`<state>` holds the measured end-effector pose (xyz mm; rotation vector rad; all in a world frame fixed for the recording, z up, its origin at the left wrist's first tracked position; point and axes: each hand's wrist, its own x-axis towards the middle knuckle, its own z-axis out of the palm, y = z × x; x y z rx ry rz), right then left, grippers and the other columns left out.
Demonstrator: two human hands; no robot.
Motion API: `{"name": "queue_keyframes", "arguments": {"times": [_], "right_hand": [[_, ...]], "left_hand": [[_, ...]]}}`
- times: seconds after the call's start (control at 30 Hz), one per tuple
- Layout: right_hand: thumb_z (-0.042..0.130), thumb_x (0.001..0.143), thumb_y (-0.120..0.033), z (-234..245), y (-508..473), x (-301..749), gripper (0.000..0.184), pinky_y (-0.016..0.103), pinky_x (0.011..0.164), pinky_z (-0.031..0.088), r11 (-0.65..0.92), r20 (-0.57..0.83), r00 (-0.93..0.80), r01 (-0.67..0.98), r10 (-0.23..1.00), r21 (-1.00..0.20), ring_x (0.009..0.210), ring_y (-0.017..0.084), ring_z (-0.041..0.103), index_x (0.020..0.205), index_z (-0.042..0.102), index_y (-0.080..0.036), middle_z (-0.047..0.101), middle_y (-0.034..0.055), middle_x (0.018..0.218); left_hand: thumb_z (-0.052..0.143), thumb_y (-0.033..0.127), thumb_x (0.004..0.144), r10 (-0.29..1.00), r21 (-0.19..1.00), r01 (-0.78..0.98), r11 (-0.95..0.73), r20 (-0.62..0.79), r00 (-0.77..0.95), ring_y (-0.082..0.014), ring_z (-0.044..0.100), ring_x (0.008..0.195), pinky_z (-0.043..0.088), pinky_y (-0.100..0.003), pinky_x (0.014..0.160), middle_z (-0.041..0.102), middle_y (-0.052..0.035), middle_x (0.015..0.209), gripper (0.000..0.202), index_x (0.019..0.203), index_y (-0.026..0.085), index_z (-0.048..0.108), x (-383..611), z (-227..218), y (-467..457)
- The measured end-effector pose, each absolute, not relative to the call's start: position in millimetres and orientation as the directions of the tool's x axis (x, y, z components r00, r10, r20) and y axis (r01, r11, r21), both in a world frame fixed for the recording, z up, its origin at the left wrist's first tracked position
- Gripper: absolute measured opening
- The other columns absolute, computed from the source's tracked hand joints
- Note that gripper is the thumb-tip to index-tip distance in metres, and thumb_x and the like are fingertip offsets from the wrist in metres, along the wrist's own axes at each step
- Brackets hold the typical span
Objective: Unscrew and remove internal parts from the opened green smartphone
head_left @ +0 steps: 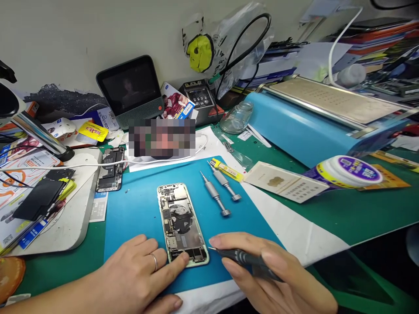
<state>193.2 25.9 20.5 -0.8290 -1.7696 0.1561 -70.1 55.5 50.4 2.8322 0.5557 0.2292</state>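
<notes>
An opened phone with a pale green frame lies on the blue mat, its circuit boards and inner metal exposed. My left hand rests at its lower left side. The index finger is stretched out, its tip touching the phone's bottom end, while the other fingers bend loosely. Between thumb and fingers, my right hand grips a slim black tool with a ribbed body and a fine metal tip. That tip points left, close beside the phone's lower right edge. The tool's rear is hidden by the fingers.
Two grey screwdrivers lie on the mat, right of the phone. Another opened phone is at left. A white cable crosses behind. A blue machine, a purple-labelled tub and a glass jar stand right. A screen device stands behind.
</notes>
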Motion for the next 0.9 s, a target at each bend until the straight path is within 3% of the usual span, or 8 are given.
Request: {"name": "queue_keyframes", "arguments": {"times": [0.4,0.63,0.9], "right_hand": [[0.065,0.087,0.008,12.2,26.1,192.8,0.091,0.032,0.061,0.070,0.742,0.793,-0.100,0.439,0.600,-0.506,0.080,0.021,0.080,0.164,0.037,-0.030,0.080,0.0036,0.092],[0.061,0.091,0.008,15.1,25.8,190.6,0.081,0.030,0.065,0.070,0.751,0.807,-0.109,0.453,0.581,-0.480,0.082,0.019,0.080,0.162,0.040,-0.023,0.079,0.0068,0.096],[0.060,0.093,0.007,14.0,28.9,191.6,0.082,0.030,0.065,0.070,0.757,0.808,-0.126,0.457,0.575,-0.467,0.084,0.018,0.079,0.164,0.036,-0.024,0.076,0.0059,0.094]], "left_hand": [[0.036,0.042,0.113,0.391,0.258,0.354,-0.899,0.110,0.914,-0.0218,0.060,0.075,0.043,-0.040,0.065,0.065,-0.0033,0.089,0.047,0.148,0.014,0.049,-70.0,51.1,55.0],[0.041,0.042,0.112,0.394,0.260,0.356,-0.897,0.108,0.913,-0.0214,0.058,0.073,0.042,-0.039,0.064,0.064,-0.0024,0.087,0.045,0.146,0.015,0.051,-69.5,50.7,55.5],[0.043,0.041,0.111,0.394,0.256,0.356,-0.899,0.116,0.912,-0.0216,0.058,0.073,0.042,-0.039,0.064,0.064,-0.0025,0.088,0.044,0.146,0.015,0.052,-69.4,50.0,57.1]]}}
